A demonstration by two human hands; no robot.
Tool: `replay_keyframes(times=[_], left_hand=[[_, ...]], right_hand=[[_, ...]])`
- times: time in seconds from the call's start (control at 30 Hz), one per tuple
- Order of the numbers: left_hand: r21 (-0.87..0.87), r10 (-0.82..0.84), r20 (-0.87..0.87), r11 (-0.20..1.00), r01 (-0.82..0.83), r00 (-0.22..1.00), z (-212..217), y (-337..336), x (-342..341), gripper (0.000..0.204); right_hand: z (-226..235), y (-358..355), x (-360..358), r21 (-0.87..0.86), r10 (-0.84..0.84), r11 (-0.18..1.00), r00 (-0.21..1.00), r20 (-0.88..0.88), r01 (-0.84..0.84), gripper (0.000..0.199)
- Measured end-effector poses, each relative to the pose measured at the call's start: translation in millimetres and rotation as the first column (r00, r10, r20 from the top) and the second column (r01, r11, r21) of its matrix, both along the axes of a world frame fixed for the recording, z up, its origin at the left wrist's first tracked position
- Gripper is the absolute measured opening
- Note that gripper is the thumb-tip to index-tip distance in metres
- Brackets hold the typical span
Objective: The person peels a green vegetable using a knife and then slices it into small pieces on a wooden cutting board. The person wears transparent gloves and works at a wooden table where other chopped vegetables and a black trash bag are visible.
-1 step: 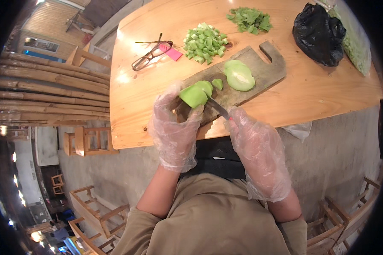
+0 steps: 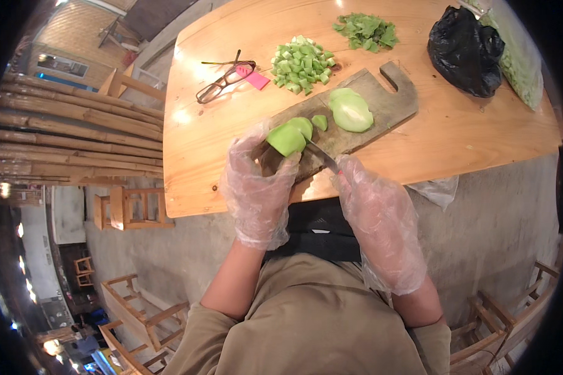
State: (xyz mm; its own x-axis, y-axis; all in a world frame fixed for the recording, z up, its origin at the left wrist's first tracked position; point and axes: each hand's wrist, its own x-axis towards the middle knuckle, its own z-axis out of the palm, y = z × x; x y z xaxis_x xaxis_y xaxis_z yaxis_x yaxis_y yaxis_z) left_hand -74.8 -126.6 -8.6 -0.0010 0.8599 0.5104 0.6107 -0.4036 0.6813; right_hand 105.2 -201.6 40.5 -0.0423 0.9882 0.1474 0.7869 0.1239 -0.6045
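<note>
Both my hands wear clear plastic gloves. My left hand [image 2: 256, 181] is closed around a pale green piece of what looks like chayote [image 2: 286, 140], steadying it at the near left end of a wooden cutting board [image 2: 391, 103]. In my right hand [image 2: 378, 215] is a knife [image 2: 322, 156], its blade angled up and left, with the tip against the cut chayote. A bit of red handle shows at my fingers; the rest is hidden. Beside the blade lies a small green slice [image 2: 319, 122]. Farther right on the board, a larger chayote half [image 2: 351, 111] rests with its pale core facing up.
Beyond the board sit a heap of diced green pieces [image 2: 302, 64] and a pile of chopped leaves [image 2: 366, 31]. Eyeglasses [image 2: 222, 81] and a pink item [image 2: 255, 79] lie at the left. A black plastic bag [image 2: 466, 53] and a clear bag of greens [image 2: 522, 65] stand at the right.
</note>
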Motion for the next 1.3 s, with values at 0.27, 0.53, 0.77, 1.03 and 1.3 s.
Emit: replay_keyframes(times=[0.27, 0.53, 0.77, 1.03, 1.3], left_hand=[[0.272, 0.029, -0.226, 0.962, 0.034, 0.974, -4.2, 4.1, -1.8, 0.048], [0.075, -0.032, -0.08, 0.996, 0.038, 0.996, -1.7, 2.6, -4.8, 0.044], [0.032, -0.032, -0.023, 0.999, 0.033, 0.999, -6.5, 6.9, -5.6, 0.044], [0.071, -0.052, 0.006, 0.996, 0.051, 0.999, -1.5, 2.2, -2.5, 0.044], [0.081, -0.057, -0.031, 0.995, 0.059, 0.998, -5.4, 3.0, -4.4, 0.045]], right_hand=[[-58.1, -9.9, -11.0, 0.365, -0.04, 0.93, 0.999, -0.03, 0.048, 0.029], [-43.7, -24.7, -23.1, 0.303, 0.066, 0.948, 0.866, -0.495, 0.1, 0.033], [-54.9, -24.4, -21.8, 0.472, 0.058, 0.878, 0.963, -0.264, 0.076, 0.034], [-65.8, -24.6, -20.4, 0.656, 0.034, 0.754, 0.998, -0.059, 0.013, 0.049], [-59.3, -24.9, -23.0, 0.653, 0.037, 0.756, 0.995, -0.096, 0.035, 0.042]])
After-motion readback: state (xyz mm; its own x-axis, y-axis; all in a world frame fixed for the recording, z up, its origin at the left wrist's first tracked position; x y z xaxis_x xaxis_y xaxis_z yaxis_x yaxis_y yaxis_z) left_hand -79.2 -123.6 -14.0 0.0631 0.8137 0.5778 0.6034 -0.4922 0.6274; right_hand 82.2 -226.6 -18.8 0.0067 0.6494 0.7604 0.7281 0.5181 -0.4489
